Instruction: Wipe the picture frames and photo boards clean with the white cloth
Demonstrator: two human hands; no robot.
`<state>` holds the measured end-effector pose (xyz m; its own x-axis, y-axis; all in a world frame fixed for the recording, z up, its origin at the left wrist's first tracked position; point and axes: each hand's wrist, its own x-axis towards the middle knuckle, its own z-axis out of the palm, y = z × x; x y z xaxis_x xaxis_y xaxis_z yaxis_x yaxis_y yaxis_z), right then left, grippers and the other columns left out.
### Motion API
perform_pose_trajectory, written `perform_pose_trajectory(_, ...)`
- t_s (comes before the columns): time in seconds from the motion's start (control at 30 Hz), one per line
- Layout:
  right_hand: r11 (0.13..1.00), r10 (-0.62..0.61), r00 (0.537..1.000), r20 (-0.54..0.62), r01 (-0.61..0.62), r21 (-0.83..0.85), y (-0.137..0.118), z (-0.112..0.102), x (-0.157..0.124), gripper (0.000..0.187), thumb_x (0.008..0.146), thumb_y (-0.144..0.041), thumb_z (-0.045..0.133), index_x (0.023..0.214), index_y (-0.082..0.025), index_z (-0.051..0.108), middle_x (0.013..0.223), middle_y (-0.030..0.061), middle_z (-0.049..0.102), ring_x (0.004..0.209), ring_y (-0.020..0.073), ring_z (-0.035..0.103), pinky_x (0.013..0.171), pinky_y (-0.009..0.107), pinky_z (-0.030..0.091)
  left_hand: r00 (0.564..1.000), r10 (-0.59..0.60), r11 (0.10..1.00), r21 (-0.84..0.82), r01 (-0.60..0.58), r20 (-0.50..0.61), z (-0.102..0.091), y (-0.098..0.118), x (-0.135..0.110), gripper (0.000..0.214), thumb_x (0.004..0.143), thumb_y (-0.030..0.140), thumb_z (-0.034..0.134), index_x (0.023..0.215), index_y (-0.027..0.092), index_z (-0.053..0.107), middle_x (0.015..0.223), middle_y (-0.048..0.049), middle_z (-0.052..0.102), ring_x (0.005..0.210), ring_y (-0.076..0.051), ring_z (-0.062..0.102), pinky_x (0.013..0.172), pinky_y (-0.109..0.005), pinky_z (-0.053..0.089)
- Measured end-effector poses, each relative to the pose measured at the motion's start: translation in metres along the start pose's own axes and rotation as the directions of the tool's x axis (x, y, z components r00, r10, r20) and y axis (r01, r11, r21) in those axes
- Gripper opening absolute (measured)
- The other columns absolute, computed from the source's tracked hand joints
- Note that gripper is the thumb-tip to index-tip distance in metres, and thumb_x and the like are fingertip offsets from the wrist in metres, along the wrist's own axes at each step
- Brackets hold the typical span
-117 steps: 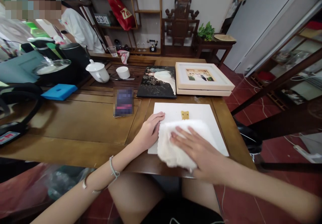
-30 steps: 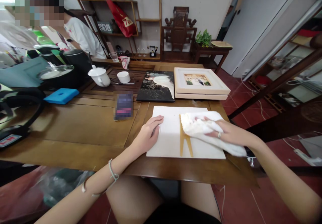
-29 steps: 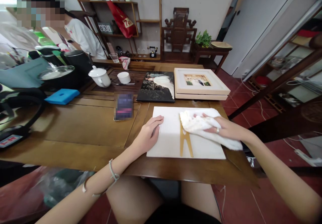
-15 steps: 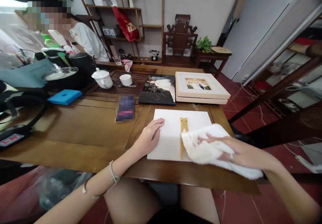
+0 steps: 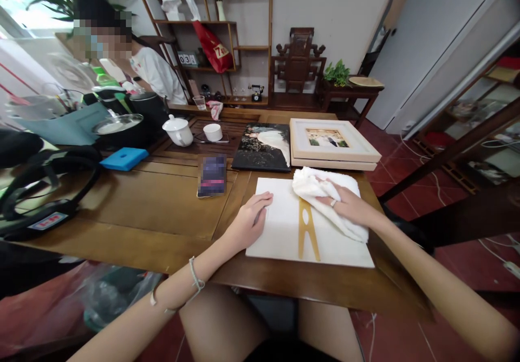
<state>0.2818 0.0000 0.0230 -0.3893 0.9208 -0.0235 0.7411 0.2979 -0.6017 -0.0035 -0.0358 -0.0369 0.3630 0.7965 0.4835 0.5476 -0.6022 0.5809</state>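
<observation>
A flat white album-like board [image 5: 280, 237] with a gold forked strip [image 5: 305, 226] down its middle lies on the wooden table. My left hand [image 5: 248, 222] rests on its left edge, fingers stretched out and holding nothing. With my right hand [image 5: 345, 202] I press a bunched white towel [image 5: 314, 180] onto the upper right part of the board. The towel hides the top of the gold strip and the board's upper right corner. Parts of my right fingers are tucked into the cloth.
Behind the board lie a black photo album [image 5: 262, 148] and white framed pictures [image 5: 335, 142]. A phone-sized dark item [image 5: 212, 176], a blue block [image 5: 124, 159], a white teapot [image 5: 179, 131], a cup [image 5: 213, 132] and headphones [image 5: 60, 188] are leftward. Another person [image 5: 156, 72] sits across.
My right hand has moved the towel away from me, from the board's lower right to its upper right, uncovering the strip's forked lower end. My left hand stays on the left edge.
</observation>
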Motion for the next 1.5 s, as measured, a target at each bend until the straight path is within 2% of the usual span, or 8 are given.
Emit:
perform_pose_trajectory(0.17, 0.960, -0.267, 0.962, 0.052, 0.270, -0.079, -0.021, 0.019, -0.034, 0.057, 0.090, -0.032, 0.049, 0.146, -0.024, 0.040, 0.153, 0.0061, 0.036, 0.143, 0.0275, 0.025, 0.118, 0.056, 0.016, 1.000, -0.002, 1.000, -0.005, 0.002, -0.005, 0.000, 0.001, 0.000, 0.031, 0.091, 0.010, 0.041, 0.113, 0.013, 0.063, 0.125, -0.0163, 0.064, 0.124, -0.025, 0.057, 0.106, -0.048, 0.048)
perform_pose_trajectory(0.4, 0.824, -0.526, 0.750, 0.401, 0.566, 0.020, -0.063, 0.030, -0.087, 0.090, 0.065, -0.009, 0.054, 0.151, -0.020, 0.029, 0.155, 0.0066, 0.029, 0.144, 0.0263, 0.023, 0.120, 0.052, 0.009, 1.000, -0.017, 0.999, -0.043, 0.018, 0.015, -0.001, 0.002, 0.001, 0.032, 0.092, 0.011, 0.041, 0.115, 0.014, 0.063, 0.128, -0.0161, 0.062, 0.126, -0.025, 0.055, 0.108, -0.048, 0.045)
perform_pose_trajectory(0.6, 0.902, -0.410, 0.888, 0.210, 0.429, -0.053, -0.053, 0.024, -0.041, 0.056, 0.087, -0.024, 0.052, 0.143, -0.023, 0.045, 0.148, 0.0067, 0.044, 0.141, 0.0246, 0.031, 0.118, 0.052, 0.020, 0.999, -0.038, 0.999, -0.036, 0.039, 0.028, -0.002, 0.002, 0.002, 0.032, 0.091, 0.011, 0.041, 0.112, 0.012, 0.064, 0.126, -0.0167, 0.063, 0.124, -0.025, 0.057, 0.108, -0.047, 0.046)
perform_pose_trajectory(0.77, 0.907, -0.323, 0.941, 0.097, 0.337, -0.252, -0.057, 0.039, -0.002, 0.057, 0.086, -0.026, 0.048, 0.141, -0.011, 0.046, 0.145, 0.0155, 0.046, 0.141, 0.0310, 0.032, 0.116, 0.058, 0.019, 0.991, -0.137, 0.984, -0.119, 0.135, -0.007, -0.006, 0.002, 0.004, 0.032, 0.091, 0.014, 0.043, 0.115, 0.016, 0.064, 0.126, -0.0123, 0.065, 0.121, -0.024, 0.059, 0.107, -0.045, 0.046)
perform_pose_trajectory(0.87, 0.872, -0.331, 0.932, 0.150, 0.363, -0.329, -0.083, 0.060, -0.014, 0.068, 0.074, -0.022, 0.054, 0.138, -0.001, 0.047, 0.145, 0.0237, 0.043, 0.141, 0.0396, 0.025, 0.115, 0.063, 0.014, 0.972, -0.221, 0.955, -0.218, 0.200, -0.075, -0.011, 0.001, 0.005, 0.032, 0.093, 0.017, 0.040, 0.114, 0.018, 0.065, 0.127, -0.0098, 0.064, 0.121, -0.022, 0.058, 0.109, -0.043, 0.043)
perform_pose_trajectory(1.03, 0.794, -0.532, 0.786, 0.316, 0.593, -0.138, -0.111, 0.079, -0.051, 0.078, 0.069, -0.025, 0.059, 0.141, -0.002, 0.043, 0.148, 0.0231, 0.039, 0.143, 0.0377, 0.020, 0.117, 0.058, 0.011, 0.930, -0.344, 0.896, -0.341, 0.283, -0.131, -0.014, 0.000, 0.004, 0.033, 0.096, 0.025, 0.038, 0.117, 0.019, 0.063, 0.124, -0.0085, 0.065, 0.118, -0.021, 0.059, 0.105, -0.041, 0.044)
perform_pose_trajectory(1.27, 0.955, -0.281, 0.958, 0.064, 0.285, -0.078, -0.079, 0.048, 0.015, 0.050, 0.088, -0.031, 0.048, 0.134, -0.012, 0.054, 0.143, 0.0162, 0.048, 0.136, 0.0321, 0.040, 0.111, 0.054, 0.031, 0.884, -0.393, 0.891, -0.343, 0.297, -0.254, -0.007, -0.001, 0.004, 0.025, 0.096, 0.030, 0.040, 0.112, 0.018, 0.055, 0.111, -0.0093, 0.064, 0.106, -0.021, 0.061, 0.097, -0.039, 0.048)
perform_pose_trajectory(1.5, 0.928, -0.352, 0.927, 0.130, 0.364, -0.083, -0.095, 0.048, 0.048, 0.050, 0.089, -0.028, 0.052, 0.133, -0.006, 0.054, 0.140, 0.0191, 0.051, 0.131, 0.0346, 0.045, 0.109, 0.051, 0.035, 0.873, -0.108, 0.994, -0.059, 0.091, -0.475, -0.025, 0.016, 0.000, 0.051, 0.088, 0.034, 0.057, 0.131, 0.018, 0.035, 0.134, -0.0180, 0.041, 0.127, -0.028, 0.043, 0.105, -0.047, 0.041)
